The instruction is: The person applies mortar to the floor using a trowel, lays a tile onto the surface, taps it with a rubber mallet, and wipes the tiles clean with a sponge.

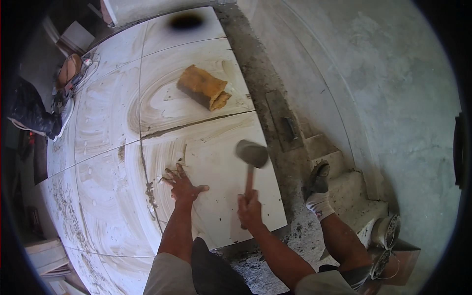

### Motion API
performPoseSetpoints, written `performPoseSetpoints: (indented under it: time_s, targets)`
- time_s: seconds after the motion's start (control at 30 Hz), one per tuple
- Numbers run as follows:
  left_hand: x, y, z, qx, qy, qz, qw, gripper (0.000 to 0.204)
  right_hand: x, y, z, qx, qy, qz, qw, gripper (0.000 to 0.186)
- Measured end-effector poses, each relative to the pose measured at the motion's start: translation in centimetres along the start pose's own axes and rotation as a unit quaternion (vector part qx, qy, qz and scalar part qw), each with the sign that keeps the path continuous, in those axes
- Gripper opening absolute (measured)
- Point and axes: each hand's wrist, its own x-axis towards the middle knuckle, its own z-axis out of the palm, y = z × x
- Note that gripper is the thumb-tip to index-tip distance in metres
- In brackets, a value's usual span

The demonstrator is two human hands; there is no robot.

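My right hand (250, 211) is wrapped round the wooden handle of a mallet with a dark, thick head (252, 153). The mallet is raised head-forward over the near right white floor tile (231, 196); whether its head touches the tile, I cannot tell. To the left, my left hand (183, 187) lies with spread fingers at that tile's left part, close to a dirty joint. Farther off, a curled orange-brown sponge (200, 86) rests on the smeared tile beyond the cross joint.
A flat trowel (284, 122) with a dark handle lies right of the tiles. Concrete steps (344, 182) rise along the right wall, my foot (318, 189) beside them. At the left, another person's dark-trousered leg (34, 108) stands near cables and tools (69, 73).
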Motion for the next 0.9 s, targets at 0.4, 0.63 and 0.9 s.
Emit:
performPoseSetpoints:
  time_s: [0.4,0.63,0.9]
  targets:
    - [0.7,-1.0,1.9,0.014,0.07,0.022,0.997,0.144,-3.2,-4.4,-9.4,-0.16,-0.153,-0.017,0.975,0.039]
    - [0.2,0.0,0.7,0.017,0.026,-0.004,1.0,0.14,-7.9,-3.3,-22.2,-0.455,-0.344,0.051,0.82,0.038]
    - [0.0,0.0,0.4,0.021,0.015,-0.005,1.0,0.139,-11.2,-0.4,-18.8,-0.604,-0.513,0.091,0.603,0.032]
